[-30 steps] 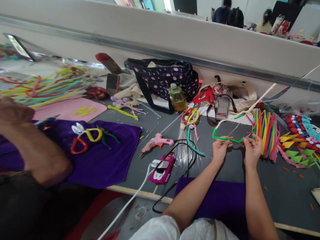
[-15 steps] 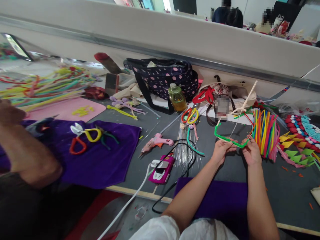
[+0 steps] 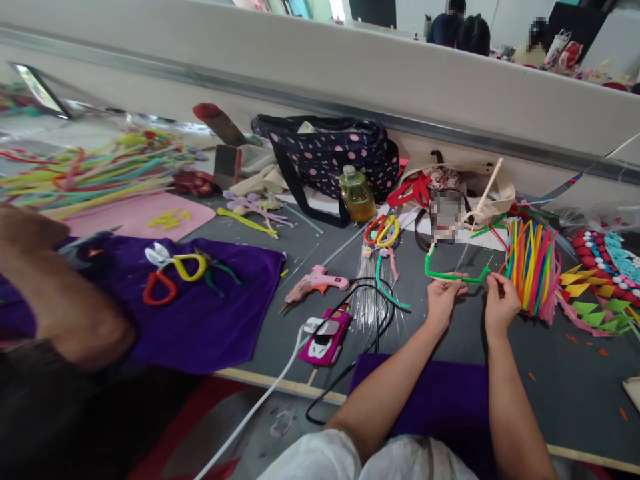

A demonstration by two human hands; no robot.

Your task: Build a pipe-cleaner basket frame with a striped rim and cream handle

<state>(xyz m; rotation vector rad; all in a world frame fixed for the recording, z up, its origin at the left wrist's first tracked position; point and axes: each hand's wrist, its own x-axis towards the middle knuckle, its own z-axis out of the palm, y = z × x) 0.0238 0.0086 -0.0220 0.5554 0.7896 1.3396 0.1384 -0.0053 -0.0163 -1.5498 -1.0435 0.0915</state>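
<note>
A bright green pipe cleaner (image 3: 467,279), bent into a wide U shape, is held up over the dark tabletop. My left hand (image 3: 445,297) pinches its lower middle from below. With thumb and fingers together, my right hand (image 3: 501,301) grips at its right-hand bend, where a thin wire end sticks up. A cream-wrapped stem (image 3: 487,190) rises behind the green piece; whether the two are joined is unclear. Just right of my right hand lies a bundle of multicoloured pipe cleaners (image 3: 533,270).
Left of my arms are a pink glue gun (image 3: 316,285), a magenta box (image 3: 327,339) with cords, clear sticks (image 3: 367,303) and scissors (image 3: 383,230). A bottle (image 3: 357,197) stands by a dotted bag (image 3: 330,150). At far left a co-worker's arm (image 3: 60,293) rests over purple cloth (image 3: 220,333).
The green pipe cleaner has levelled out, its right end now bent upward more steeply. My right hand has shifted slightly at that bend. The whole view has moved a little.
</note>
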